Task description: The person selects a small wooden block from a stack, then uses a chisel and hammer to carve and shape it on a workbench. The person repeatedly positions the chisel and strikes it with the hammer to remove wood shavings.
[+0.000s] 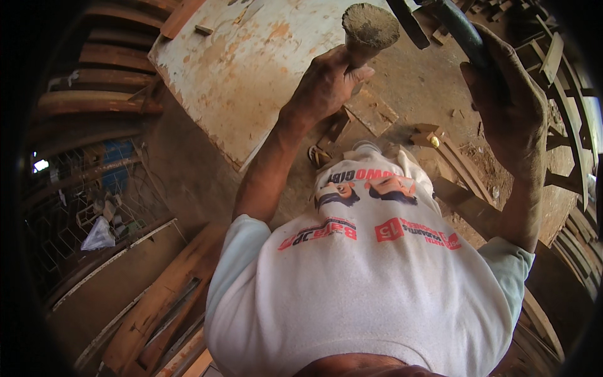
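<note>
A rough woodworking shop, probably open-sided.

Long brown timber planks (157, 301) lie stacked along the dirt floor (433, 81), small wood offcuts (427, 135) are scattered near a worn, paint-stained white board (245, 69), and curved wooden frame pieces (565, 107) crowd the edge.

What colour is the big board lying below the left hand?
In the head view, the board is off-white with rusty orange-brown stains.

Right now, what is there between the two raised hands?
In the head view, nothing joins the left hand, gripping a mallet, and the right hand, gripping a dark handle; behind the gap lie dirt floor and wood offcuts.
</note>
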A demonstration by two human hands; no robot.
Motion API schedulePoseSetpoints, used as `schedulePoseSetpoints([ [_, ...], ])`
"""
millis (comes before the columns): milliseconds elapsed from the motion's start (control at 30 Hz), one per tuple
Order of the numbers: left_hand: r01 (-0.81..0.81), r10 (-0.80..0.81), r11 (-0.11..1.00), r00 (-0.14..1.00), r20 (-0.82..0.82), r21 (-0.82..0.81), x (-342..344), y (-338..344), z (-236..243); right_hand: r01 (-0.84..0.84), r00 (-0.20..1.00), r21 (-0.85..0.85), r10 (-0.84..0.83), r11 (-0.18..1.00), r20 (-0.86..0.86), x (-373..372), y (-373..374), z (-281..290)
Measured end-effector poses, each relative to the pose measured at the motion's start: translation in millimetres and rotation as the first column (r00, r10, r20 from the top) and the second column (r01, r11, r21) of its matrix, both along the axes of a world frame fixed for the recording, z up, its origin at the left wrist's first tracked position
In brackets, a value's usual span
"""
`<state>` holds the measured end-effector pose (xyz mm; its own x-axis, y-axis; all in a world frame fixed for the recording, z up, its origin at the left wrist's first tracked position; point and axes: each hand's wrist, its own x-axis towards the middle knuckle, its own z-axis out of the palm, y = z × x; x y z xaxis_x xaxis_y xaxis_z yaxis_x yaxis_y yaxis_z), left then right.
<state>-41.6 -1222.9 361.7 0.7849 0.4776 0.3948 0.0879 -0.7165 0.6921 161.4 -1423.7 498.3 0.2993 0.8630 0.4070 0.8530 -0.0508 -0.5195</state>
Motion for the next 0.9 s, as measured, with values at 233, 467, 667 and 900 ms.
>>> schedulePoseSetpoints([
  [233,-0.005,0.006,1.0,0.994,-0.113,0.005,3.4,8.4,7.4,-0.038,0.996,-0.118,0.047,0.992,0.073,-2.0,6.8,1.2],
  [467,0.001,-0.001,1.0,0.999,-0.034,-0.001,1.1,2.3,3.3,-0.058,0.995,0.029,0.055,0.998,0.084,1.6,6.8,-8.9],
  [667,-0.009,0.008,1.0,0.997,-0.076,-0.012,1.3,2.5,2.3,-0.081,0.985,-0.038,0.086,0.996,0.147,-2.8,8.1,-0.3],
  [900,0.01,-0.01,1.0,1.0,-0.015,0.003,1.6,3.6,1.5,-0.055,0.989,0.147,0.034,0.988,0.145,12.9,3.7,-7.6],
])
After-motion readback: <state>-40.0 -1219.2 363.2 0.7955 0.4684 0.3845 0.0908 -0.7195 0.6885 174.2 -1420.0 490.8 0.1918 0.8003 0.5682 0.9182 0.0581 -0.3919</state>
